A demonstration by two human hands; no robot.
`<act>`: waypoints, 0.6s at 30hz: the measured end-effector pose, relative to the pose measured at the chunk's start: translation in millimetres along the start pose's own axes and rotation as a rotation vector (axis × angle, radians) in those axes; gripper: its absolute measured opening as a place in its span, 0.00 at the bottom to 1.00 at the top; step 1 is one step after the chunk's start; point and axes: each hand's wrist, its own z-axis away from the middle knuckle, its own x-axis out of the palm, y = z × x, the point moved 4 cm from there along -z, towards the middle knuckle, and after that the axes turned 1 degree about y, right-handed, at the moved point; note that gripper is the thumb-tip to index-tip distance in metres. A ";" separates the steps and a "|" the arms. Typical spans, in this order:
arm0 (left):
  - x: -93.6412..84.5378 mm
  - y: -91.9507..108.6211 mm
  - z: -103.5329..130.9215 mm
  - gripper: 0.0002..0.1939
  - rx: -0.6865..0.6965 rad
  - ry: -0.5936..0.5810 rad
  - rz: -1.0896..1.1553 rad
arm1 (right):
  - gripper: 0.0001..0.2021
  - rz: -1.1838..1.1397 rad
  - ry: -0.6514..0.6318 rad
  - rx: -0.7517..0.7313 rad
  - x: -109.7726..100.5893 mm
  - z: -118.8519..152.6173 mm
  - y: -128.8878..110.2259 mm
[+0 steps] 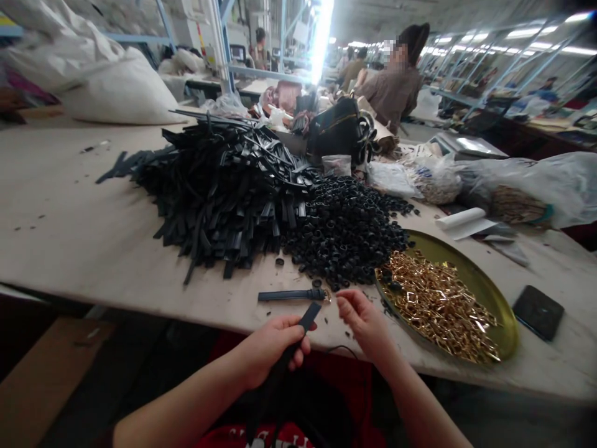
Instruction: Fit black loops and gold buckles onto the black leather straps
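Observation:
My left hand (268, 348) is closed around a black strap (310, 316), whose flat end sticks up past the thumb while the rest hangs down over my lap. To its right, my right hand (366, 320) has its fingers curled together in a pinch. Whatever it may hold is hidden or too small to name. Just beyond both hands, a short black strap (284, 297) with a gold buckle (328, 296) lies on the table edge. The buckle is close to my right fingertips; I cannot tell whether they touch.
A heap of black straps (233, 193) lies beside a pile of small black loops (345, 230). Gold buckles (438, 305) fill part of a round tray (506, 326) at right, near a phone (538, 312). Bags stand behind; a person (394, 87) is across the table.

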 end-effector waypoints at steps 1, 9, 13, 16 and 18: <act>-0.3 -0.5 0.8 0.11 -0.012 0.013 0.044 | 0.11 0.190 0.084 -0.063 -11.7 -5.0 2.6; 0.7 -1.4 4.2 0.13 -0.080 0.013 0.211 | 0.06 0.877 0.045 -0.295 -22.7 -29.5 24.8; -0.8 -2.3 -5.4 0.13 -0.091 -0.006 0.234 | 0.04 0.833 0.020 -0.266 -23.0 -30.8 32.3; -2.2 -4.7 -13.8 0.14 -0.100 -0.020 0.251 | 0.06 0.729 0.004 -0.232 -25.5 -29.4 35.2; -3.5 -5.5 -17.5 0.14 -0.087 -0.004 0.240 | 0.09 0.583 0.029 -0.164 -27.3 -25.9 33.6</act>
